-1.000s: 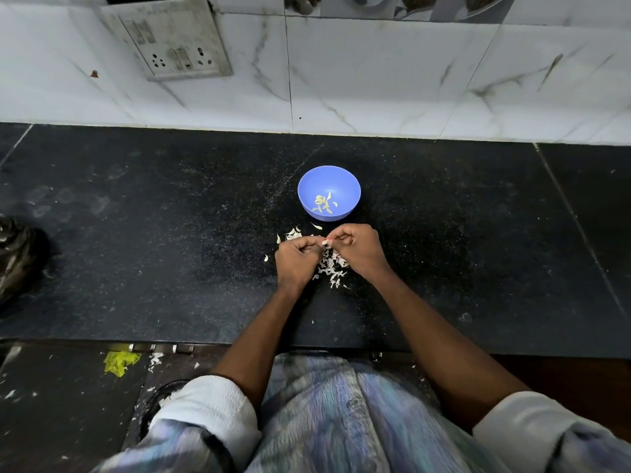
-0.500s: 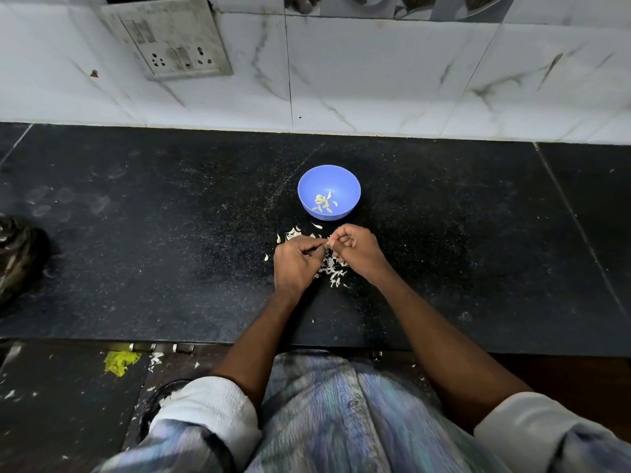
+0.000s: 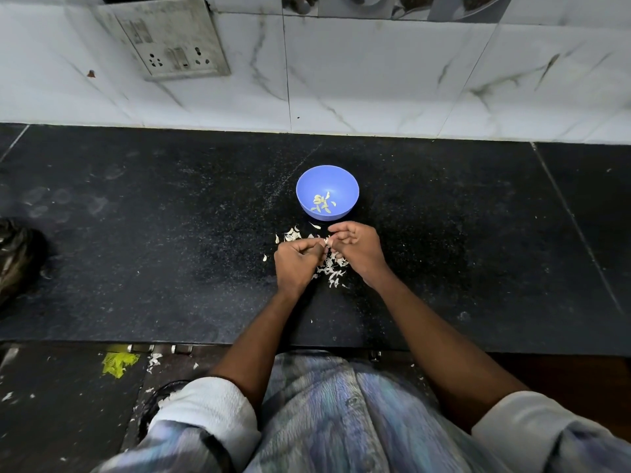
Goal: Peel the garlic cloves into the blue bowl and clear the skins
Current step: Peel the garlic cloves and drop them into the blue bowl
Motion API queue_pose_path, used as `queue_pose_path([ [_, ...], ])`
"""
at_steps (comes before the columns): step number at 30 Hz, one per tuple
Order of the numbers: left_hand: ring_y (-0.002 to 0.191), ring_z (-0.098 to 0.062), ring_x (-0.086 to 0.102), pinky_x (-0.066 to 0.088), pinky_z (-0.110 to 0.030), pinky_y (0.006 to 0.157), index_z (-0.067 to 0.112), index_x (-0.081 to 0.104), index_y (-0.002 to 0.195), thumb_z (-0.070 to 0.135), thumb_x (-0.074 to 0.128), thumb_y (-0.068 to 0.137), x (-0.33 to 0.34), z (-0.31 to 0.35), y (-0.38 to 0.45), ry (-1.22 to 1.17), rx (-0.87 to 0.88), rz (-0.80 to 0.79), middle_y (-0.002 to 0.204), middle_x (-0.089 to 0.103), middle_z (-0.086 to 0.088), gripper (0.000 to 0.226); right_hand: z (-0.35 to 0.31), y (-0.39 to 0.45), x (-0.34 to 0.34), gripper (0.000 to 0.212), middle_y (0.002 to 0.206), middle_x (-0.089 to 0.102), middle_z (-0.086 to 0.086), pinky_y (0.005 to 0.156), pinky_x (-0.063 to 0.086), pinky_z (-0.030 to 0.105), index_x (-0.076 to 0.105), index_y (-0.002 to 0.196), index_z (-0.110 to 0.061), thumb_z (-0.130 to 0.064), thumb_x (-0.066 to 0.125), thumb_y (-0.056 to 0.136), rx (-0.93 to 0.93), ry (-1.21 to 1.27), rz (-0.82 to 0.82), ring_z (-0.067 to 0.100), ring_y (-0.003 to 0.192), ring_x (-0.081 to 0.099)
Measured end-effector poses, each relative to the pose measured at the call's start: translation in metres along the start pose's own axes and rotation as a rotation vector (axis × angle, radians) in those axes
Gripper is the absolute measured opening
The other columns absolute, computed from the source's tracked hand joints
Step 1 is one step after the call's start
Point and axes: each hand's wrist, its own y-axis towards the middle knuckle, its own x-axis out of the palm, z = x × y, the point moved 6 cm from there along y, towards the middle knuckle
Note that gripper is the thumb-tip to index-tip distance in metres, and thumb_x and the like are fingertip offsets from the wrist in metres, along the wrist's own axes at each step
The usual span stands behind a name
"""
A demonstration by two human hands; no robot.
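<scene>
With both the left hand (image 3: 297, 264) and right hand (image 3: 358, 249) pinching one small garlic clove (image 3: 326, 241) in curled fingers just in front of the blue bowl (image 3: 327, 192), a slip could drop it among the skins (image 3: 331, 268) on the bench (image 3: 136, 233).

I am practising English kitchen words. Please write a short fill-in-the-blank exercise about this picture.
1. The bowl is ____ in colour.
2. Loose garlic skins lie on the ____ countertop.
3. The left hand and right hand meet on the side of the bowl ____ the person.

Answers: blue; black; nearest
</scene>
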Motion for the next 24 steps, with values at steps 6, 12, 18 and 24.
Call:
queue_pose_path([
  [6,0.079,-0.03,0.079,0.064,-0.055,0.08,0.033,0.086,0.089,0.035,0.078,0.088,-0.001,0.001,-0.002,0.007,-0.001,0.023,0.08,0.081,0.001,0.008,0.003,0.0,0.002,0.01,0.083,0.077,0.014,0.062,0.057,0.024,0.076,0.093,-0.004,0.004,0.072,0.09,0.015,0.022,-0.003,0.014,0.068,0.069],
  [12,0.069,-0.007,0.076,0.063,-0.036,0.067,0.024,0.086,0.099,0.031,0.079,0.09,-0.006,0.009,-0.005,0.194,0.126,0.079,0.079,0.08,0.014,0.014,0.007,-0.002,0.006,0.007,0.081,0.074,0.01,0.063,0.057,0.02,0.072,0.096,-0.001,0.005,0.068,0.093,0.079,0.099,-0.036,0.01,0.062,0.069],
  [18,0.068,0.0,0.073,0.06,-0.027,0.067,0.024,0.086,0.1,0.03,0.077,0.091,-0.007,0.013,-0.005,0.25,0.169,0.115,0.082,0.081,0.009,0.015,0.01,-0.001,0.008,0.004,0.087,0.075,0.016,0.07,0.06,0.023,0.07,0.096,0.002,0.004,0.069,0.093,0.11,0.17,-0.051,0.014,0.07,0.072],
  [24,0.065,-0.001,0.071,0.061,-0.03,0.067,0.023,0.086,0.092,0.023,0.076,0.087,-0.008,0.023,-0.008,0.341,0.227,0.111,0.08,0.08,0.01,0.011,0.019,0.0,0.008,0.006,0.094,0.075,0.024,0.078,0.062,0.032,0.07,0.096,0.006,0.004,0.069,0.091,0.154,0.154,-0.067,0.021,0.076,0.071],
])
